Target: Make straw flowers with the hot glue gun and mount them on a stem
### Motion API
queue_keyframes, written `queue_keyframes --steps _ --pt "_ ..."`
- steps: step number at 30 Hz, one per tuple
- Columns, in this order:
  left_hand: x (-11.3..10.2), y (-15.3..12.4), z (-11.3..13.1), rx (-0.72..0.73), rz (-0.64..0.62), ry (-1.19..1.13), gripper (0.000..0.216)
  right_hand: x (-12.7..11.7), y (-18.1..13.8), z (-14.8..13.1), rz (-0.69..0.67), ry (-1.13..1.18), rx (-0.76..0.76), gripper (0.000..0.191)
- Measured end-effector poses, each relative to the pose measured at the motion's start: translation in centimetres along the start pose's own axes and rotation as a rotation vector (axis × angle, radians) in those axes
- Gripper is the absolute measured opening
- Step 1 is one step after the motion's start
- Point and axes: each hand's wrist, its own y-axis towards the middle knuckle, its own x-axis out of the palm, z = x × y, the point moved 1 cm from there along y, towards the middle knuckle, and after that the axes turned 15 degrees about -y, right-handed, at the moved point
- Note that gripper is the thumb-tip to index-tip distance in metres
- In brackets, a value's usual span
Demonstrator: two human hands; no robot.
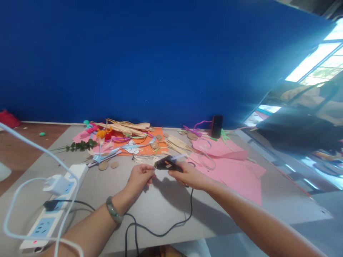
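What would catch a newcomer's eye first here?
The blue wall fills the back. At mid-table the right hand grips a black glue gun, its tip near the left hand. To the right lies pink paper; to the left, a white power strip.

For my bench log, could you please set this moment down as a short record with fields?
Holding: right hand grips a black glue gun, nozzle toward the other hand.
Assisting: left hand, fingers curled at the nozzle; whether it pinches anything is unclear.
Cable: black cord trails from the gun toward the near table edge.
Left side: white power strip with a white charger plugged in.
Behind: orange sheet, pink paper, wooden discs.
Surface: grey table.
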Motion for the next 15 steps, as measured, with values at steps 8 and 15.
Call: queue_keyframes --steps 8,15 --pt "-0.1 0.0 0.1 0.022 0.017 0.006 0.021 -1.3 -0.5 1.9 -0.001 0.0 -0.128 0.026" --pt "-0.1 -0.1 0.7 0.082 0.047 -0.012 0.02 0.0 -1.0 5.1 0.137 -0.575 -0.299 0.024"
